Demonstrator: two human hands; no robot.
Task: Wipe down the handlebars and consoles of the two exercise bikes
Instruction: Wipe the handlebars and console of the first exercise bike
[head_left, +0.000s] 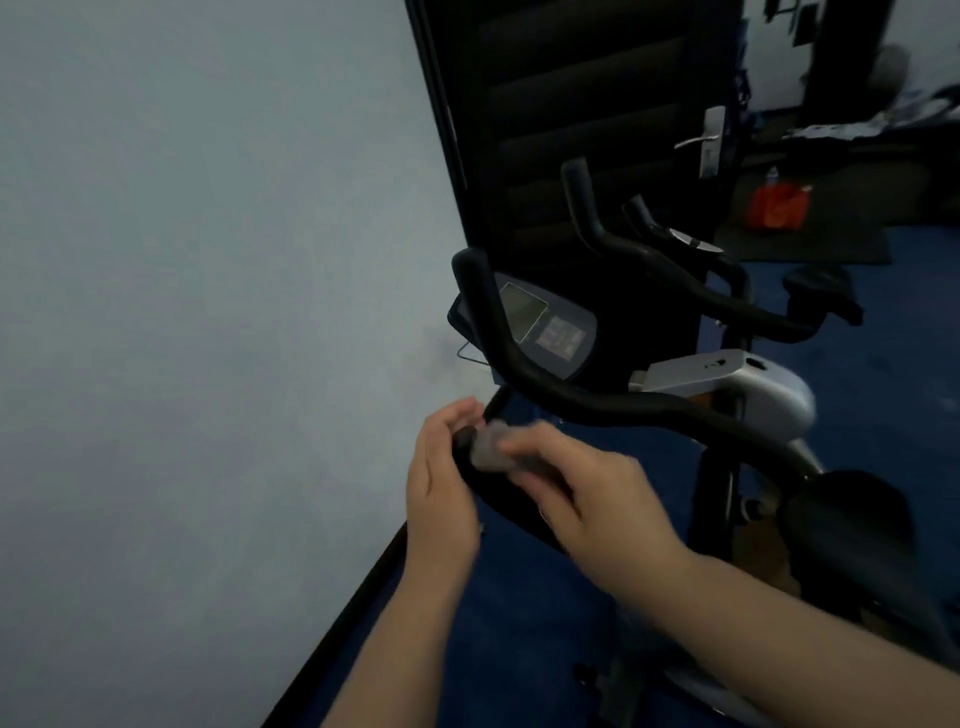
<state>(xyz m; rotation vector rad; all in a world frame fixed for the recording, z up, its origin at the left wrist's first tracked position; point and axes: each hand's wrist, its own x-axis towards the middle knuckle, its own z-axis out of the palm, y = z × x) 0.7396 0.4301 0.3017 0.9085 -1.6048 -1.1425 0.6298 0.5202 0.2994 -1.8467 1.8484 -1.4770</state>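
The near exercise bike has a black curved handlebar (597, 400) and a dark console (550, 327) with a small screen. My right hand (587, 499) presses a pale grey cloth (493, 447) onto the end of the handlebar's near grip. My left hand (441, 483) cups that same grip end from the left side, fingers curled around it. Behind it stand the black handlebars of a second bike (675, 270). The image is blurred around my hands.
A pale wall fills the left side. A dark door (597, 130) with a silver handle stands open behind the bikes. The floor is blue carpet (519, 623). A black saddle (852, 514) sits at right. An orange object (776, 208) lies on the floor beyond.
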